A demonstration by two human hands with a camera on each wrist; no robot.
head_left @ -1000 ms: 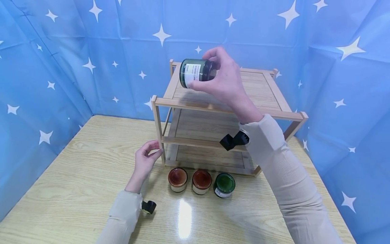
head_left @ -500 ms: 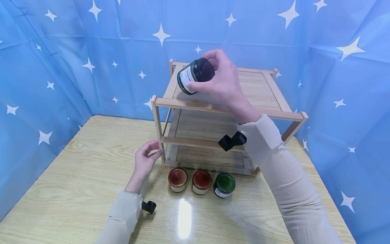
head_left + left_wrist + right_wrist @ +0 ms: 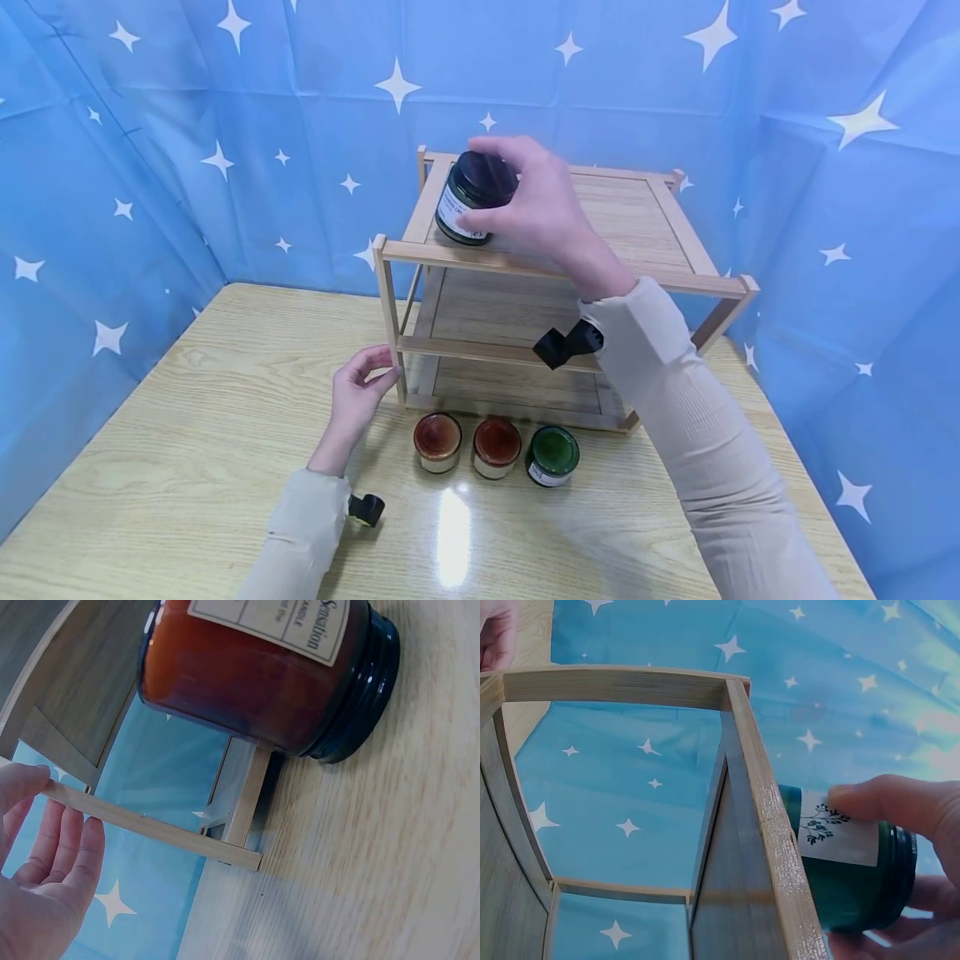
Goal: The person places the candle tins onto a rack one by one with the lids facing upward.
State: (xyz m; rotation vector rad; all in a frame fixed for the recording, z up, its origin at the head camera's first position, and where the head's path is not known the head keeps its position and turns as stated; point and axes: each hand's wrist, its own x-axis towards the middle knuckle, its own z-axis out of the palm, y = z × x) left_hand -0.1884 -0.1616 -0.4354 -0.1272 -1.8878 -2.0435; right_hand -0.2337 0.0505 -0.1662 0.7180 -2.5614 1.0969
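Note:
My right hand [image 3: 543, 200] grips a green scented candle jar [image 3: 463, 208] with a dark end up and a white label, at the left end of the wooden rack's [image 3: 630, 200] top shelf. The jar stands nearly upright, its base close over the boards. In the right wrist view the thumb presses on the label of the jar [image 3: 847, 855] behind the shelf's front rail. My left hand [image 3: 360, 392] pinches the rack's front left post [image 3: 142, 821] between thumb and fingers, low down near the table.
Two amber candle jars [image 3: 437, 440] [image 3: 497, 446] and a green one [image 3: 553, 454] stand in a row on the table [image 3: 187, 442] before the rack. A blue star-patterned curtain [image 3: 300, 125] hangs behind and at both sides.
My right hand has turned the green candle jar from lying sideways to nearly upright and lowered it towards the top shelf. The left hand keeps its hold on the post.

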